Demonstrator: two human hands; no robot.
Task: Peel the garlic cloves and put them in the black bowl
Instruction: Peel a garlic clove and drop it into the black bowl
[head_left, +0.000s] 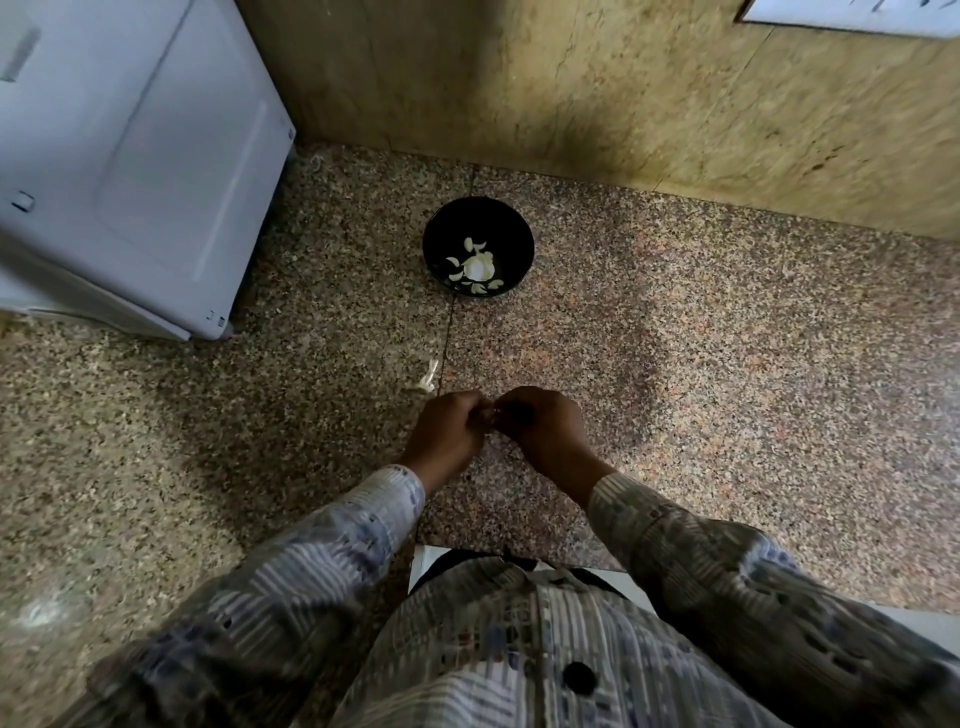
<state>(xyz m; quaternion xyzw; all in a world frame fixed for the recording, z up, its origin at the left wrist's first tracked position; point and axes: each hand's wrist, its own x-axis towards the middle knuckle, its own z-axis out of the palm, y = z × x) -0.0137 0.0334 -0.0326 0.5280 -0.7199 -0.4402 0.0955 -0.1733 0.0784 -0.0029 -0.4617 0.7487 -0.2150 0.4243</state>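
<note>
Your hands work at a garlic clove (492, 414) above a speckled surface (727, 364), with the black bowl (470, 215) farther off.
Your left hand (447, 428) and right hand (545, 431) meet, each grip curled tight and pinching the nearly hidden clove between the fingertips. The bowl holds peeled cloves (469, 243); a scrap of skin (427, 378) lies near, just left of your hands. Pinched this small, the clove could squirt free onto the surface, or loose skin could ride along into the bowl.
</note>
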